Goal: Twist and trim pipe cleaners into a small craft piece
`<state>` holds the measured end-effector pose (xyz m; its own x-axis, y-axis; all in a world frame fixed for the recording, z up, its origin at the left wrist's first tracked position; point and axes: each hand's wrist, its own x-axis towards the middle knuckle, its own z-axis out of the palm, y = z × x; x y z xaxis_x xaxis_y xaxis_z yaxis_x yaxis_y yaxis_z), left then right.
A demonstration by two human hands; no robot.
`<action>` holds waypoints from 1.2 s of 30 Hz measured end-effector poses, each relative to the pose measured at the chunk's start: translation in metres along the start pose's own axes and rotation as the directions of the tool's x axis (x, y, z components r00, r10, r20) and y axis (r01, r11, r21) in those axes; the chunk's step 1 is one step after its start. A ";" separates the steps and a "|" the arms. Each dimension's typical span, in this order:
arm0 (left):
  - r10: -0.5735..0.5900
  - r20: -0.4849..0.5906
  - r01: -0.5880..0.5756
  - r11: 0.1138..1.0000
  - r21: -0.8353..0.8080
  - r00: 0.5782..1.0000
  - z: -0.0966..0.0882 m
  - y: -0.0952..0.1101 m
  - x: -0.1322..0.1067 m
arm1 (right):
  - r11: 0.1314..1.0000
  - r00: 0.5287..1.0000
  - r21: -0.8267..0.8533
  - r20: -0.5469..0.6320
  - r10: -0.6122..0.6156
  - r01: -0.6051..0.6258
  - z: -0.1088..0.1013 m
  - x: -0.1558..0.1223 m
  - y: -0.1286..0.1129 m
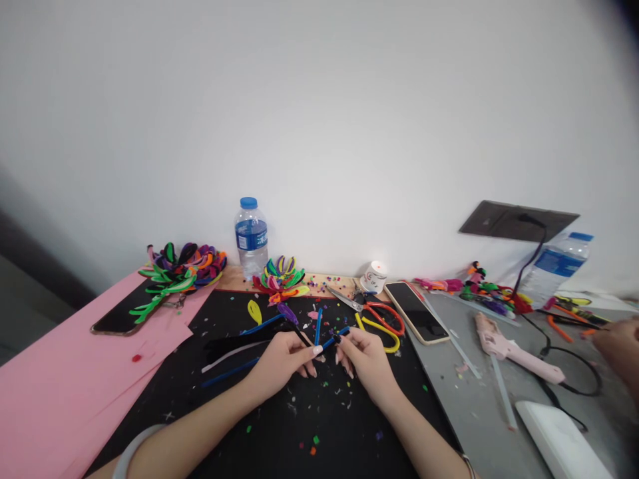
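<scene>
Your left hand (292, 354) and right hand (367, 359) are close together, thumbs and fingertips pinched on a short blue fuzzy strip (329, 342) held between them, above the black mat (279, 439). A black strip (302, 336) also runs up from your left fingers; you cannot tell whether they grip it. From the held piece, an upright-looking blue length (318, 326) is just beside at eleven o'clock, and a bent yellow strip (392, 342) near your right hand at three. Scissors (357, 303) and a paper cup (374, 277) are at one o'clock, a phone (417, 313) at two, a pink glue gun (522, 352) on the grey tabletop (449, 392) at three. Bundled colourful loops (279, 279) and a water bottle (251, 239) are at eleven, pink paper (64, 392) at nine.
</scene>
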<state>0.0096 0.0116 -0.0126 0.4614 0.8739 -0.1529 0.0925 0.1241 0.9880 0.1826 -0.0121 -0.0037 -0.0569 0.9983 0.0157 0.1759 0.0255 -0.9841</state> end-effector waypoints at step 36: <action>0.118 0.404 -0.335 0.785 0.522 0.907 -0.001 0.007 -0.013 | 0.973 0.955 0.197 0.291 0.060 -0.121 0.006 -0.002 -0.002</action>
<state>0.0033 0.0015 -0.0042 0.7860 0.6174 -0.0315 0.3786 -0.4404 0.8141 0.1764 -0.0149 -0.0024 -0.3302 0.9391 -0.0953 -0.0152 -0.1063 -0.9942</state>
